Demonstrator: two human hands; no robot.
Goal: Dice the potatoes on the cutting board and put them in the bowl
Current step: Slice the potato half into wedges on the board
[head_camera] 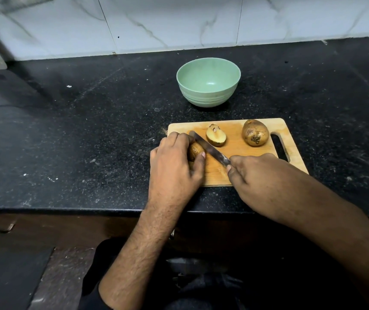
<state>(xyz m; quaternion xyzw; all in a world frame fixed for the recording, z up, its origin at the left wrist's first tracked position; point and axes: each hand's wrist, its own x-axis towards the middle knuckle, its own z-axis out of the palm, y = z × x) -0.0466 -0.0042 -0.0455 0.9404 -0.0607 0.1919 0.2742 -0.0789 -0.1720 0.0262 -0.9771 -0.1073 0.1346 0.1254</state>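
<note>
A wooden cutting board (235,173) lies on the black counter. My left hand (174,166) grips a potato half (196,151) at the board's left end, skin side up. My right hand (257,173) grips the handle of a knife (210,149), whose blade runs diagonally along the right side of that half. Another potato half (216,136) lies cut face up in the board's middle. A whole potato (255,132) sits near the board's handle slot. A pale green bowl (208,86) stands behind the board, with nothing in it.
The black speckled counter (89,142) stretches wide to the left and right of the board. A white marble-tiled wall (179,23) closes off the back. The counter's front edge runs just below the board, close to my forearms.
</note>
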